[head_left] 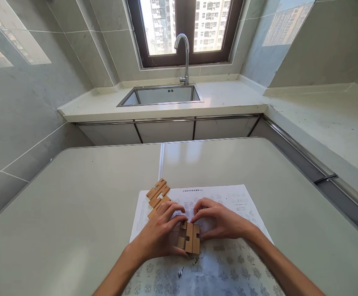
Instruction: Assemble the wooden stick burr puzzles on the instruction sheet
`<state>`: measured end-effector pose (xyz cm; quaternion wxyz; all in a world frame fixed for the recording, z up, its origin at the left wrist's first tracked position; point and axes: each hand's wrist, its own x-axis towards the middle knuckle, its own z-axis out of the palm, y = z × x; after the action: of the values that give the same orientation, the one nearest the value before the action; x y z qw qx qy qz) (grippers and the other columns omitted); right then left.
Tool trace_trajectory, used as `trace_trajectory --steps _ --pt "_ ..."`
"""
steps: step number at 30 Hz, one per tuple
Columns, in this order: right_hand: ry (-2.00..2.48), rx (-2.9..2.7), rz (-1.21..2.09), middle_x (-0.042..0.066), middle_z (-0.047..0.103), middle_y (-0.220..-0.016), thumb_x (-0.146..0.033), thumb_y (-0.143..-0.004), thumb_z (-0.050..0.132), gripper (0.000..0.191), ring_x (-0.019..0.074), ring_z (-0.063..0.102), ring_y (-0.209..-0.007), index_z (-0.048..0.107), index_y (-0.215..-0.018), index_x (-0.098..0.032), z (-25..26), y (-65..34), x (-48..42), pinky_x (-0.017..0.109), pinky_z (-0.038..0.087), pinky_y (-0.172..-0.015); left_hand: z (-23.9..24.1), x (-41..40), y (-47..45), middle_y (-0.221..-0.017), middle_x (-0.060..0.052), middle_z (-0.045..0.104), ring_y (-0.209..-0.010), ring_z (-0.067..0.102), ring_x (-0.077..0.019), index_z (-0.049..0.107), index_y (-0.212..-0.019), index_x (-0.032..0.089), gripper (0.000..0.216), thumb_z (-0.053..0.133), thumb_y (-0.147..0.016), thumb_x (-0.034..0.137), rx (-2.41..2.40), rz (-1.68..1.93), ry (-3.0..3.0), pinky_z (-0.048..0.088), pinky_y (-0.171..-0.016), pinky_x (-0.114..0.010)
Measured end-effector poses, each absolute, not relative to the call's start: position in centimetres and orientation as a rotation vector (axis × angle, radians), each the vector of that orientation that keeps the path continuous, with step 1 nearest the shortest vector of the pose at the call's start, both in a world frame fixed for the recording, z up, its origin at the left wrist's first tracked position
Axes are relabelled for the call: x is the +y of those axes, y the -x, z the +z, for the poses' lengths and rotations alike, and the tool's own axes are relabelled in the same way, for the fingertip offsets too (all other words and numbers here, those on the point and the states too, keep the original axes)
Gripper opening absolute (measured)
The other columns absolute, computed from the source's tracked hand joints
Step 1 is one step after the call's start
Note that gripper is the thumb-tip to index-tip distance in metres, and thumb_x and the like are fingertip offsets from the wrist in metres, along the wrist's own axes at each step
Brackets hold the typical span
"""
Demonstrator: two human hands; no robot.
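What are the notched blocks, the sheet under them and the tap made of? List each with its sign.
Notched blocks: likely unfinished wood, tan and matte, with cut slots.
Sheet: probably paper, thin, white, printed with diagrams.
Tap: apparently polished metal, silvery with bright reflections.

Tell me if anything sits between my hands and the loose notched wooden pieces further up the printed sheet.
Nothing visible does. Both the left hand and the right hand grip the assembled notched wooden block cluster. The loose notched wooden pieces lie just beyond the left fingertips on the white printed instruction sheet.
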<state>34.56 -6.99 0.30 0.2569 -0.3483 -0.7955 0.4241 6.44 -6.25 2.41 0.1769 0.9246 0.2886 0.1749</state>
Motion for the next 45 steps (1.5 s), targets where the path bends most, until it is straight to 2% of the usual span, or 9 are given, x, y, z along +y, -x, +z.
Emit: trace_trajectory --steps 7,14,20,26,29,32,35,39,45 --pt "0.994 -2.135 1.14 0.004 0.071 -0.112 -0.035 -0.083 0.09 0.026 0.0248 0.068 -0.106 0.081 -0.107 -0.032 0.2 -34.9 -6.7 0.039 0.056 -0.093 2.1 -6.4 -6.8 -0.128 -0.012 0.065 -0.119 0.061 -0.0329 0.061 -0.128 0.026 0.079 0.096 -0.065 0.058 0.836 0.507 -2.587 0.054 -0.104 -0.051" --pt "1.024 -2.16 1.102 0.005 0.071 -0.118 -0.034 -0.079 0.092 0.048 0.0266 0.066 -0.109 0.072 -0.122 -0.029 0.9 -34.5 -7.0 0.04 0.055 -0.095 1.8 -6.4 -7.2 -0.125 -0.011 0.066 -0.115 0.062 -0.0307 0.06 -0.122 0.023 0.067 0.096 -0.07 0.045 0.913 0.576 -2.583 0.056 -0.098 -0.047" --pt "1.022 -2.166 1.007 0.011 0.064 -0.133 -0.047 -0.062 0.1 0.089 0.0312 0.064 -0.117 0.06 -0.139 -0.028 0.3 -33.6 -7.6 0.044 0.054 -0.099 1.4 -6.3 -7.4 -0.122 -0.011 0.069 -0.113 0.064 -0.0326 0.06 -0.12 0.022 0.068 0.094 -0.07 0.052 0.995 0.62 -2.589 0.056 -0.096 -0.049" --pt "1.061 -2.16 0.957 0.01 0.067 -0.125 -0.028 -0.07 0.092 0.078 0.0273 0.066 -0.106 0.058 -0.14 -0.027 0.2 -33.3 -7.8 0.042 0.055 -0.095 1.2 -6.2 -7.1 -0.125 -0.011 0.069 -0.117 0.064 -0.0335 0.06 -0.125 0.024 0.066 0.092 -0.073 0.051 1.003 0.611 -2.571 0.056 -0.099 -0.051" --pt "1.077 -1.985 1.093 0.008 0.068 -0.119 -0.027 -0.073 0.089 0.072 0.0235 0.065 -0.099 0.059 -0.138 -0.026 -0.1 -33.7 -7.5 0.038 0.054 -0.09 1.3 -6.2 -7.0 -0.125 -0.012 0.07 -0.116 0.065 -0.0334 0.06 -0.125 0.023 0.069 0.092 -0.073 0.054 0.991 0.623 -2.584 0.056 -0.099 -0.052" --pt "1.052 -1.648 1.397 0.007 0.07 -0.111 -0.039 -0.083 0.083 0.062 0.0213 0.065 -0.093 0.059 -0.138 -0.024 -0.6 -34.1 -7.0 0.035 0.054 -0.083 1.4 -6.3 -7.1 -0.127 -0.012 0.069 -0.116 0.065 -0.0329 0.058 -0.126 0.023 0.072 0.093 -0.072 0.056 0.989 0.663 -2.589 0.056 -0.099 -0.051" --pt "0.912 -1.266 1.708 0.011 0.071 -0.114 -0.053 -0.097 0.063 0.053 0.0221 0.067 -0.09 0.062 -0.14 -0.022 -0.9 -34.2 -6.7 0.037 0.054 -0.079 1.6 -6.6 -7.2 -0.129 -0.013 0.068 -0.117 0.066 -0.0318 0.057 -0.129 0.023 0.075 0.093 -0.072 0.056 0.988 0.714 -2.58 0.057 -0.099 -0.048" --pt "0.836 -0.983 1.894 0.013 0.07 -0.12 -0.063 -0.104 0.043 0.058 0.0225 0.067 -0.083 0.065 -0.139 -0.023 -0.5 -33.6 -6.8 0.039 0.056 -0.074 1.7 -6.8 -7.3 -0.128 -0.013 0.068 -0.116 0.067 -0.031 0.056 -0.132 0.024 0.077 0.093 -0.072 0.055 0.94 0.768 -2.573 0.058 -0.098 -0.046" --pt "0.773 -0.803 2.101 0.007 0.067 -0.103 -0.079 -0.099 0.042 0.061 0.017 0.06 -0.064 0.067 -0.103 -0.023 0.0 -32.8 -7.0 0.031 0.053 -0.056 1.3 -7.0 -7.3 -0.13 -0.013 0.068 -0.118 0.068 -0.0306 0.052 -0.137 0.025 0.08 0.088 -0.076 0.061 0.839 0.726 -2.553 0.058 -0.101 -0.046"
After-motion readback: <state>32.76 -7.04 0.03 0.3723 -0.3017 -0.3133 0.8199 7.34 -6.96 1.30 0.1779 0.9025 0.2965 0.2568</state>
